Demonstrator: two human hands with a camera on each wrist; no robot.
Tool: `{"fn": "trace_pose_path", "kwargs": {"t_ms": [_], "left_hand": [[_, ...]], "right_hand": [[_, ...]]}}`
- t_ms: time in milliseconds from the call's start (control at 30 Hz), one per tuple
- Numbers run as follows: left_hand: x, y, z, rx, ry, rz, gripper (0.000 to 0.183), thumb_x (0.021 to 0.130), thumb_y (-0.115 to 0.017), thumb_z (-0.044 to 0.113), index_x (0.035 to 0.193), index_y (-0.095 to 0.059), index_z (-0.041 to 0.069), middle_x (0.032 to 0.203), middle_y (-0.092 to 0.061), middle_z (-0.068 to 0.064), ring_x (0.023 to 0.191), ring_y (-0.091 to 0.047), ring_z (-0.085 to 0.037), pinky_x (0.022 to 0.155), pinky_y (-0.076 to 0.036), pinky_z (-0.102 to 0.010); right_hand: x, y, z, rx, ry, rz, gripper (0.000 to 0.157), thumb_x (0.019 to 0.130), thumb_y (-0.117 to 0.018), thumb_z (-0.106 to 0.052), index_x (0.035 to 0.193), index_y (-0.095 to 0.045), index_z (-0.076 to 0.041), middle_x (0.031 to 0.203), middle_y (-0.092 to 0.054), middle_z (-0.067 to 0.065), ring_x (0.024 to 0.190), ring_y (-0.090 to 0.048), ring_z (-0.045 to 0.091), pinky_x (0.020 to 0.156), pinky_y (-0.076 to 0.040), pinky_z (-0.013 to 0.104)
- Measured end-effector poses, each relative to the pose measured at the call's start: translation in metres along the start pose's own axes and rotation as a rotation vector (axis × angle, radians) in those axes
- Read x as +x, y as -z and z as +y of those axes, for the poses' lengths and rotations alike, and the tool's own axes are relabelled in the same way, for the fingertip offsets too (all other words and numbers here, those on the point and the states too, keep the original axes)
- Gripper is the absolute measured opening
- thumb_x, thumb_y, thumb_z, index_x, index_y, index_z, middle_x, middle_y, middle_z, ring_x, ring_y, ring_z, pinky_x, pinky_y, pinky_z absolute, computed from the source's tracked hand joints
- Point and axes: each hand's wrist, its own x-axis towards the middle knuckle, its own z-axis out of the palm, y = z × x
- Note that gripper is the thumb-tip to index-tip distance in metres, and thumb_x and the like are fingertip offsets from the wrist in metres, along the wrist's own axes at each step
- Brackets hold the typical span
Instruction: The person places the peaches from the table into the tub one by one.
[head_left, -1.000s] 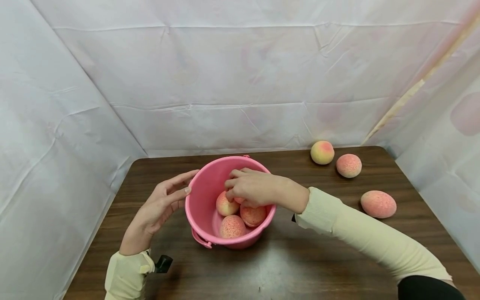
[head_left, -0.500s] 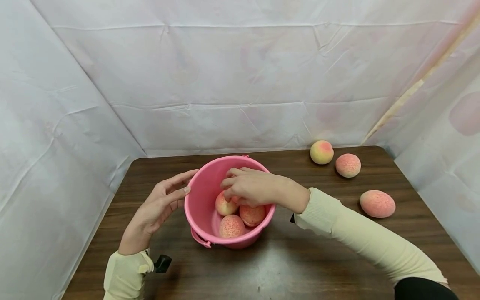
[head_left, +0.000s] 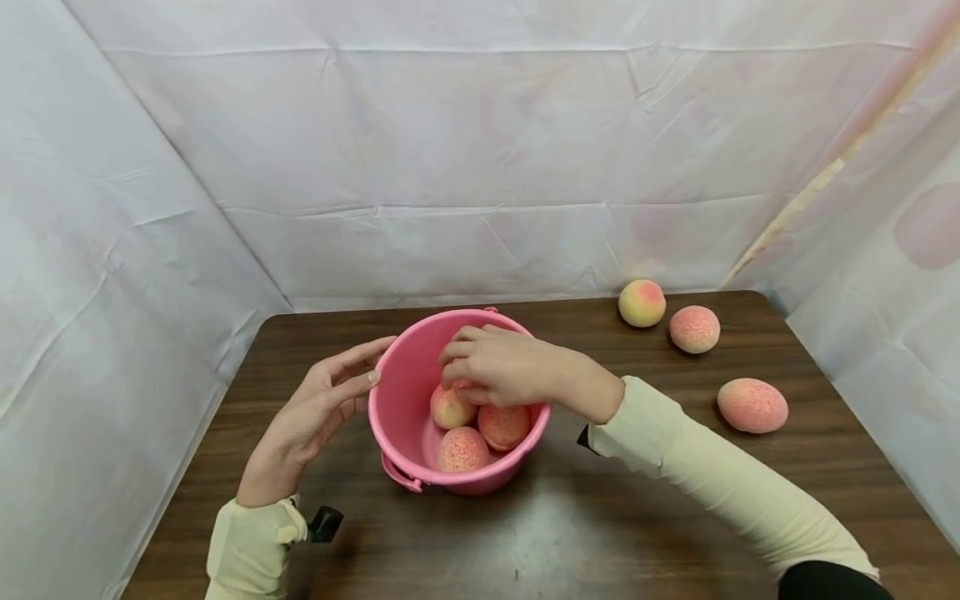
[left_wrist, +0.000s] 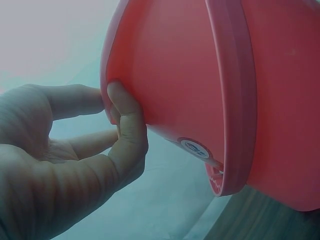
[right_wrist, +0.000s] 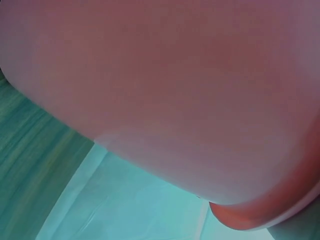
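Observation:
A pink bucket (head_left: 405, 392) stands tilted on the table with several peaches in it. At the bucket's left side is my left hand (head_left: 315, 408), its thumb and fingers gripping the rim; the left wrist view shows the thumb (left_wrist: 127, 115) bent over that edge. My right hand (head_left: 502, 367) reaches inside from the right, fingers curled down over the peaches. Below its fingertips lies a yellow-pink peach (head_left: 450, 410), with an orange-red peach (head_left: 504, 429) and a speckled peach (head_left: 462, 452) nearer me. What the right fingers hold is hidden, so I cannot tell.
On the dark wooden table (head_left: 637, 517), to the right, lie a yellow-red peach (head_left: 642, 302), a pink peach (head_left: 694, 329) and a longer pink peach (head_left: 752, 406). White sheeting (head_left: 465, 167) closes off the back and both sides. The bucket's wall (right_wrist: 165, 95) fills the right wrist view.
My right hand has risen slightly inside the bucket, and its curled fingers have shifted. The left hand stays at the rim. The peaches on the table have not moved.

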Motion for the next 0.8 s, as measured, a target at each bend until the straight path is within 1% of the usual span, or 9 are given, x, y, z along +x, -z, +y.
{"fn": "trace_pose_path", "kwargs": {"t_ms": [100, 233, 367, 500, 600, 800], "left_hand": [[0.000, 0.000, 0.000, 0.003, 0.001, 0.003, 0.051, 0.101, -0.053, 0.008, 0.150, -0.040, 0.009, 0.131, -0.049, -0.015, 0.108, -0.066, -0.019, 0.084, -0.061, -0.036], [0.000, -0.001, 0.000, 0.011, 0.002, 0.003, 0.051, 0.101, -0.053, 0.009, 0.150, -0.040, 0.010, 0.129, -0.048, -0.014, 0.107, -0.065, -0.018, 0.084, -0.061, -0.036], [-0.001, -0.001, 0.000, 0.024, 0.005, 0.008, 0.050, 0.101, -0.053, 0.010, 0.150, -0.041, 0.010, 0.129, -0.048, -0.014, 0.107, -0.065, -0.019, 0.083, -0.062, -0.036], [-0.001, 0.000, 0.000, 0.025, 0.008, 0.009, 0.050, 0.101, -0.052, 0.009, 0.150, -0.041, 0.011, 0.128, -0.048, -0.015, 0.108, -0.064, -0.020, 0.084, -0.062, -0.037], [-0.001, 0.001, 0.000, 0.017, 0.011, 0.008, 0.050, 0.101, -0.052, 0.009, 0.150, -0.041, 0.011, 0.128, -0.049, -0.014, 0.108, -0.064, -0.019, 0.084, -0.061, -0.037], [0.000, 0.001, -0.001, 0.006, 0.002, 0.005, 0.050, 0.101, -0.053, 0.008, 0.150, -0.041, 0.010, 0.130, -0.050, -0.014, 0.108, -0.065, -0.019, 0.085, -0.061, -0.037]], "right_hand": [[-0.001, 0.001, 0.000, -0.030, 0.008, 0.072, 0.019, 0.095, -0.061, -0.025, 0.112, -0.070, -0.025, 0.120, -0.062, -0.008, 0.115, -0.051, 0.015, 0.096, -0.045, 0.033], [-0.003, 0.003, 0.000, -0.080, 0.022, 0.194, 0.019, 0.094, -0.059, -0.025, 0.110, -0.069, -0.025, 0.115, -0.063, -0.007, 0.112, -0.054, 0.014, 0.100, -0.044, 0.034], [-0.005, 0.003, 0.001, -0.106, -0.006, 0.306, 0.018, 0.094, -0.058, -0.025, 0.109, -0.069, -0.023, 0.114, -0.063, -0.005, 0.111, -0.055, 0.016, 0.101, -0.045, 0.035], [-0.008, 0.003, 0.000, -0.090, -0.048, 0.393, 0.019, 0.095, -0.057, -0.021, 0.109, -0.070, -0.021, 0.115, -0.063, -0.004, 0.110, -0.055, 0.017, 0.100, -0.046, 0.034], [-0.011, 0.003, 0.000, -0.078, -0.063, 0.453, 0.020, 0.095, -0.055, -0.018, 0.107, -0.071, -0.021, 0.114, -0.064, -0.005, 0.111, -0.056, 0.016, 0.100, -0.045, 0.034], [-0.021, 0.005, 0.003, -0.016, -0.102, 0.573, 0.023, 0.094, -0.054, -0.013, 0.109, -0.071, -0.018, 0.115, -0.064, -0.003, 0.112, -0.056, 0.016, 0.100, -0.045, 0.033]]}}
